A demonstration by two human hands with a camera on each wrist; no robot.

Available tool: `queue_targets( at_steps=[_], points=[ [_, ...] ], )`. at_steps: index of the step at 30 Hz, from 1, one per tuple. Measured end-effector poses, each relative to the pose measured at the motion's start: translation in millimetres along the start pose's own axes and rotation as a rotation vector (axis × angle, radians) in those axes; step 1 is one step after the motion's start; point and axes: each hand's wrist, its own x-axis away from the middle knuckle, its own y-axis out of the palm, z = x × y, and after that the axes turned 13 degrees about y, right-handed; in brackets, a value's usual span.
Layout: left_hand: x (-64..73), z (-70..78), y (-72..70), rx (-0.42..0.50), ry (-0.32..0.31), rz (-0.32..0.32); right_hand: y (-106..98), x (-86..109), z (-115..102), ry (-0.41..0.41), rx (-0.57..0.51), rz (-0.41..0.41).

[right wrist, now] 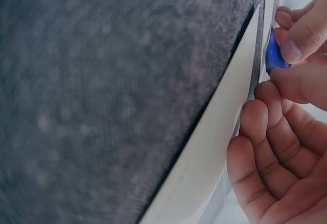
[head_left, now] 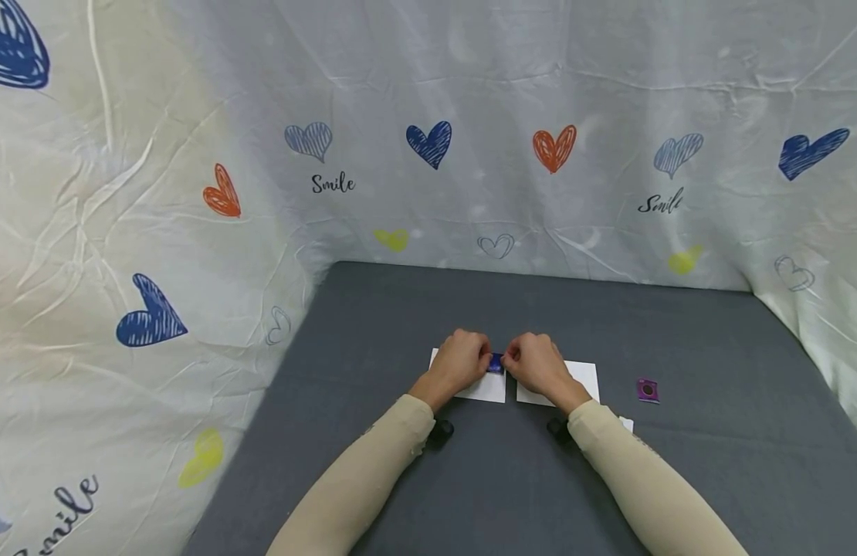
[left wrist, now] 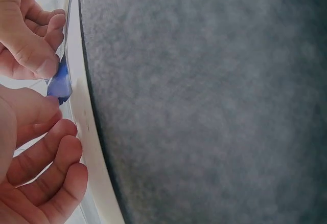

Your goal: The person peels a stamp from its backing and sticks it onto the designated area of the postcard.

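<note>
A small shiny blue packet (head_left: 496,363) is between my two hands, over the left white sheet (head_left: 489,388). My left hand (head_left: 463,359) pinches one side of it between thumb and fingers. The opposite side is pinched by my right hand (head_left: 536,363), which is above the right white sheet (head_left: 583,376). The left wrist view shows the blue packet (left wrist: 60,85) spanning the short gap between the two thumbs. In the right wrist view much of the blue packet (right wrist: 275,55) is covered by fingers.
To the right, a small purple packet (head_left: 648,391) with a dark round spot lies on the grey table (head_left: 512,479). A white piece (head_left: 627,424) shows partly from behind my right sleeve. White curtains (head_left: 498,93) printed with hearts hang behind and to the left.
</note>
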Motion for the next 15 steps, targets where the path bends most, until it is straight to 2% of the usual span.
queue_targets(
  at_steps=[5,9,11,15],
  points=[
    [-3.2,0.2,1.6,-0.012,-0.009,-0.017,4.0,-6.8,4.7,0.036,0.003,-0.035],
    [-4.8,1.1,2.6,-0.019,-0.020,-0.026,25.1,-23.9,25.8,0.053,0.045,-0.042],
    [-5.3,1.2,3.2,-0.023,-0.025,-0.029,27.0,-25.4,26.4,0.057,0.059,-0.048],
    [-6.4,1.9,3.3,-0.031,-0.031,-0.040,15.0,-14.5,9.9,0.056,0.045,-0.046]
  ],
)
